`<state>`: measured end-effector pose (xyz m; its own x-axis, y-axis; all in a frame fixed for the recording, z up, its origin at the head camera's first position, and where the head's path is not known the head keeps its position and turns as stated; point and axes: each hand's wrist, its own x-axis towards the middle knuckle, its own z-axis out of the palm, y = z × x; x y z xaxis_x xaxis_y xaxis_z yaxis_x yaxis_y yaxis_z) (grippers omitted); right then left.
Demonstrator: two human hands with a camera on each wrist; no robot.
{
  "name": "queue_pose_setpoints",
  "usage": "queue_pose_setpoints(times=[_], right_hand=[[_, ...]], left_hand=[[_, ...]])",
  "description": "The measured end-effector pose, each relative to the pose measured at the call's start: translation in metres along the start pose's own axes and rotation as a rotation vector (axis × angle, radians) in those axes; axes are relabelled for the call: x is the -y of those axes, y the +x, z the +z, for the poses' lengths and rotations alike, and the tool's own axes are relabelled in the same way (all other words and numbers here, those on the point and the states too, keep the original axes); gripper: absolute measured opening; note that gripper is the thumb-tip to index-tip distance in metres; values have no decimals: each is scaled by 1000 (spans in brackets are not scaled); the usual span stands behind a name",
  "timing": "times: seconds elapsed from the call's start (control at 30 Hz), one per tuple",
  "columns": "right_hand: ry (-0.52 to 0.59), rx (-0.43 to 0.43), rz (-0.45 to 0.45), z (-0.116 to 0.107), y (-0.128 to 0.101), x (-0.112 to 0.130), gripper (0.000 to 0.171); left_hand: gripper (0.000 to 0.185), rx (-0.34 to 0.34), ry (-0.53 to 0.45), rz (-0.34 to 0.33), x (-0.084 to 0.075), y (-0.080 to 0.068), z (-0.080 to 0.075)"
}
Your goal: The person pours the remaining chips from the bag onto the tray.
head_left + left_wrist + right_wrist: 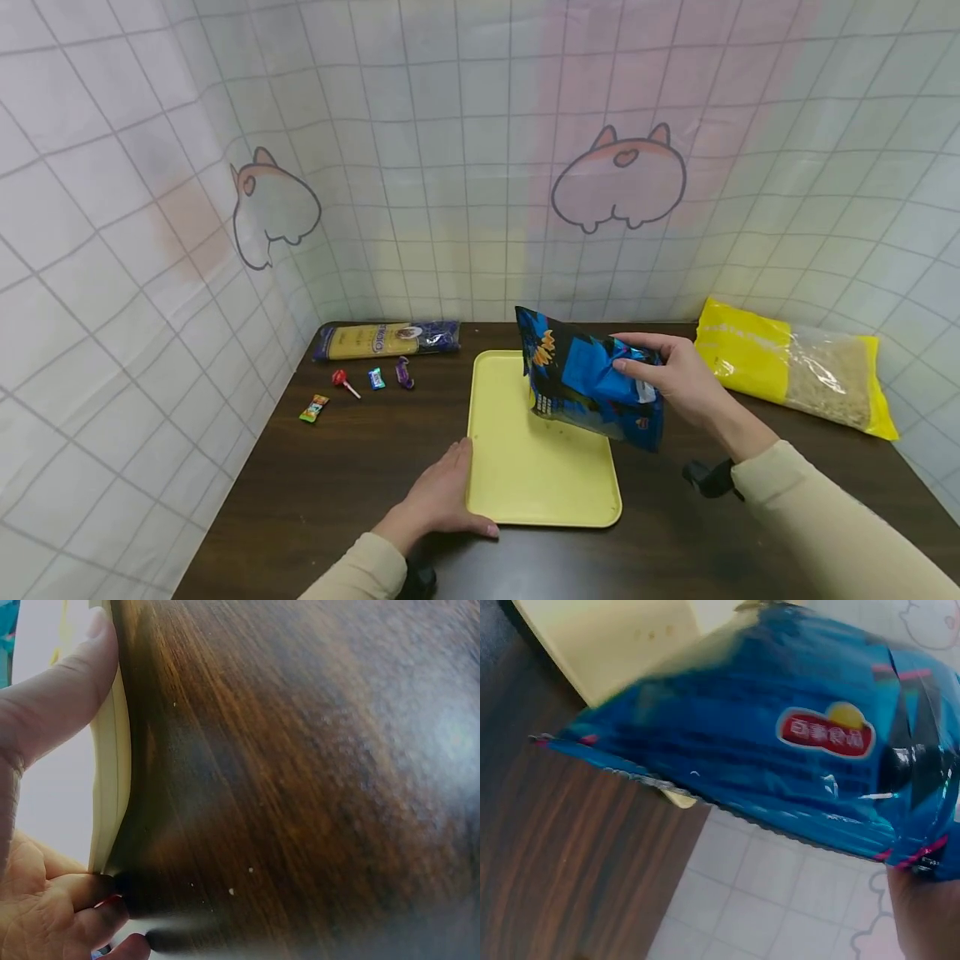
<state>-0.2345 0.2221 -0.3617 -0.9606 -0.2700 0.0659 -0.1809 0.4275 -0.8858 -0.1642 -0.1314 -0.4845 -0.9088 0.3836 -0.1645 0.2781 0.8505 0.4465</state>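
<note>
My right hand (pixel 686 379) pinches the edge of a blue and black snack bag (pixel 570 392) and holds it tilted over the back right of a yellow tray (pixel 525 475). In the right wrist view the bag (pixel 735 742) hides most of that hand; only part of it shows at the lower right. A few small specks lie on the tray. My left hand (pixel 438 492) rests against the tray's front left corner. Its fingers lie along the left side, and its thumb (pixel 79 679) touches the front rim in the left wrist view.
At the back left lies a yellow and purple packet (pixel 386 340). In front of it are a red lollipop (pixel 341 378), a blue candy (pixel 377 379), a purple candy (pixel 405 373) and an orange-green candy (pixel 314 408). A large yellow bag (pixel 795 367) lies at the back right.
</note>
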Motion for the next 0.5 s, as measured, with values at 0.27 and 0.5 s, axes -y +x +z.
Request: queue_pose_setpoints(times=[0.27,0.5], right_hand=[[-17,14,31,-4,3,10,53],[-5,42,43,-1,3,15,54]], left_hand=[[136,-3,1,5,-1,0,-1],[136,-2,-3,3,-1,-1,-1]])
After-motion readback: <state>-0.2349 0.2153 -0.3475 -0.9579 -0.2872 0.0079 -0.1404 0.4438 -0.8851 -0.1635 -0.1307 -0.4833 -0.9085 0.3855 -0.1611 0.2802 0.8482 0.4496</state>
